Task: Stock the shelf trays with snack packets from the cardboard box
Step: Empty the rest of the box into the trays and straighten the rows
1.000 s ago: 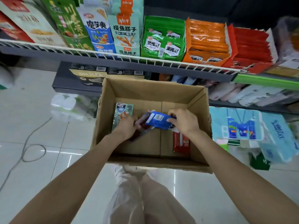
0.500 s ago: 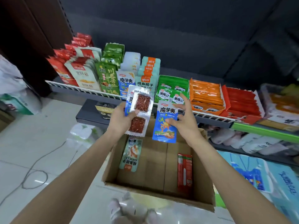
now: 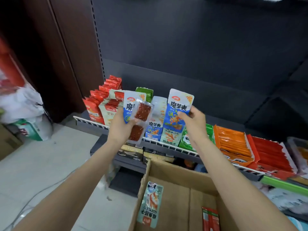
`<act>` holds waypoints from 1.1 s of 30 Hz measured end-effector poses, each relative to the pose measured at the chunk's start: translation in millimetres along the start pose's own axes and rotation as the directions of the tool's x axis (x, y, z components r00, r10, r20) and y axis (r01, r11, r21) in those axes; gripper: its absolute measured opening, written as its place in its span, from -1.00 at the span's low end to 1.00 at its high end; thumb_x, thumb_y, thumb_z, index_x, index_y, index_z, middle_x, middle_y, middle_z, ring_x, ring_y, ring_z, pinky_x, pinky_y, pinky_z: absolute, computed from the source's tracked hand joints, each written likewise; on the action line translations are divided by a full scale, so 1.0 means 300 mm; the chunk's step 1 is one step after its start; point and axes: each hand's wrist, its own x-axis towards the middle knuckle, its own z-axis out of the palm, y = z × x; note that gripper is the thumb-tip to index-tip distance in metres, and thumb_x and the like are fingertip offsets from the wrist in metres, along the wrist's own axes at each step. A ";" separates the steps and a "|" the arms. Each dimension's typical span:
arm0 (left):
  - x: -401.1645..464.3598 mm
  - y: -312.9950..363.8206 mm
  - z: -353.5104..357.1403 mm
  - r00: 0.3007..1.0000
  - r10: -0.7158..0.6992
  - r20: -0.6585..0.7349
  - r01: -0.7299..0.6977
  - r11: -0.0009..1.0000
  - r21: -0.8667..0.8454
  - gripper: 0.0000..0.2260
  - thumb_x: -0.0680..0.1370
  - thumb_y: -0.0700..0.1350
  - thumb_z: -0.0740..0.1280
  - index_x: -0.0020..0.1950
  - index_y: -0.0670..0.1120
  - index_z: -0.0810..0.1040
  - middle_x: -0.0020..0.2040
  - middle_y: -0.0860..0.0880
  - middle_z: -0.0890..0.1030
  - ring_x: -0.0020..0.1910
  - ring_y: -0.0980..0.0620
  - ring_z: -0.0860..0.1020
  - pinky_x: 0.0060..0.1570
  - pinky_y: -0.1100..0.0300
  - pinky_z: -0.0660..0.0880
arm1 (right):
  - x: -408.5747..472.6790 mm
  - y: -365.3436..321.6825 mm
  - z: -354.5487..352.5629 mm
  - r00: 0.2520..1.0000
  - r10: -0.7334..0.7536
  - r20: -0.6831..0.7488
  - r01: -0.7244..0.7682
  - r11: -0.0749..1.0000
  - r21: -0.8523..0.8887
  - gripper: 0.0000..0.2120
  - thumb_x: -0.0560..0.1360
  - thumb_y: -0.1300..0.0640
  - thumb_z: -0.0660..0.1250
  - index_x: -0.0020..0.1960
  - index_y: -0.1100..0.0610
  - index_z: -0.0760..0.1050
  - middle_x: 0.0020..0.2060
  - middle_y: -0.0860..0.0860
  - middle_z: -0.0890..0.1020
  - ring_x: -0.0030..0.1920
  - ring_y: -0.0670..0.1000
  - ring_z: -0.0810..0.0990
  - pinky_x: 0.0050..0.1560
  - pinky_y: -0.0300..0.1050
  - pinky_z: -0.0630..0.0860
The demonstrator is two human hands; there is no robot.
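Blue packet point(image 3: 178, 112) pinched in our right hand point(image 3: 194, 120), above the shelf tray point(image 3: 168, 145) | left hand point(image 3: 122, 126) grips a clear red-filled packet point(image 3: 139, 121) over another blue one point(image 3: 129, 107) | cardboard box point(image 3: 176, 194) at 6 o'clock holds a teal packet point(image 3: 150, 204)

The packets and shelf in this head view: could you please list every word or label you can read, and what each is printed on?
"魔芋爽": blue packet held in the right hand.
"魔": blue packet in the left hand, the rest covered by the clear packet.
"魔芋爽": blue packets on the shelf.
"摸鱼搭子", upside down: teal packet in the cardboard box.
Other packets, logos and the bag at left: too blurred to read.
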 end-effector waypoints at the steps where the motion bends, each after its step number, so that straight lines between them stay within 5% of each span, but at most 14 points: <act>1: 0.039 -0.002 -0.012 1.000 0.010 0.008 -0.010 1.000 -0.001 -0.58 0.51 -0.19 0.38 0.33 -0.19 0.36 0.22 -0.07 0.53 0.18 -0.07 0.50 0.11 0.09 0.43 | 0.037 -0.014 0.032 1.000 -0.018 -0.022 0.018 1.000 0.015 -0.85 0.49 0.35 0.32 -0.03 0.13 0.55 -0.21 -0.06 0.64 -0.31 -0.24 0.60 -0.30 -0.36 0.50; 4: 0.142 -0.011 -0.045 0.998 0.016 0.066 -0.015 1.000 -0.003 -0.46 0.48 -0.18 0.41 0.40 -0.19 0.31 0.32 -0.12 0.48 0.30 -0.12 0.44 0.29 -0.08 0.37 | 0.139 -0.024 0.113 0.998 -0.031 -0.046 0.033 0.999 0.034 -0.85 0.48 0.33 0.34 -0.09 0.10 0.56 -0.15 0.02 0.67 -0.16 -0.04 0.65 -0.12 -0.12 0.59; 8: 0.249 -0.034 -0.073 0.985 0.046 0.168 -0.042 0.999 -0.031 -0.44 0.47 -0.20 0.43 0.41 -0.18 0.29 0.33 -0.08 0.48 0.31 -0.08 0.44 0.32 -0.04 0.36 | 0.244 0.030 0.187 0.997 0.034 -0.063 -0.036 0.999 -0.022 -0.82 0.47 0.34 0.36 -0.09 0.07 0.58 -0.10 0.04 0.68 -0.06 0.06 0.64 0.09 0.09 0.57; 14: 0.339 -0.057 -0.095 0.945 0.107 0.308 -0.072 0.990 -0.121 -0.57 0.46 -0.31 0.42 0.22 0.00 0.37 0.09 0.12 0.56 0.09 0.12 0.54 0.15 0.16 0.44 | 0.298 0.129 0.222 0.979 0.197 0.053 -0.159 0.900 -0.405 -0.87 0.43 0.31 0.42 -0.07 0.15 0.56 -0.04 0.10 0.67 -0.09 0.03 0.63 0.03 -0.02 0.56; 16: 0.354 -0.061 -0.095 0.931 0.118 0.346 -0.064 0.984 -0.164 -0.56 0.46 -0.34 0.40 0.21 0.01 0.37 0.07 0.16 0.56 0.04 0.23 0.54 0.11 0.23 0.46 | 0.307 0.116 0.228 0.985 0.147 0.089 -0.088 0.877 -0.473 -0.90 0.43 0.22 0.44 -0.17 0.11 0.52 -0.21 -0.01 0.63 -0.19 -0.06 0.58 -0.11 -0.21 0.50; 19: 0.368 -0.062 -0.097 0.912 0.107 0.397 -0.027 0.979 -0.201 -0.57 0.46 -0.37 0.38 0.20 0.01 0.38 0.06 0.15 0.58 -0.01 0.29 0.56 -0.01 0.40 0.47 | 0.323 0.109 0.235 0.988 0.043 0.149 0.059 0.786 -0.616 -0.75 0.44 0.16 0.44 -0.23 0.30 0.45 -0.30 0.23 0.55 -0.31 0.05 0.44 -0.26 -0.13 0.31; 25: 0.384 -0.054 -0.094 0.915 0.114 0.386 -0.024 0.973 -0.230 -0.57 0.45 -0.31 0.43 0.23 -0.01 0.42 0.10 0.04 0.62 0.08 0.08 0.59 0.14 0.14 0.49 | 0.328 0.112 0.287 0.993 0.043 0.114 0.077 0.501 -0.862 -0.60 0.47 0.11 0.41 -0.42 0.13 0.28 -0.44 0.05 0.42 -0.34 0.11 0.43 -0.33 -0.08 0.33; 33: 0.378 -0.030 -0.079 0.938 0.110 0.329 -0.036 0.974 -0.223 -0.68 0.44 -0.19 0.47 0.12 0.00 0.47 0.04 0.04 0.62 0.03 0.06 0.58 0.11 0.11 0.49 | 0.306 0.129 0.261 0.999 -0.024 0.034 0.041 0.564 -0.825 -0.68 0.50 0.18 0.38 -0.34 0.20 0.32 -0.36 0.09 0.44 -0.30 0.09 0.35 -0.39 -0.11 0.20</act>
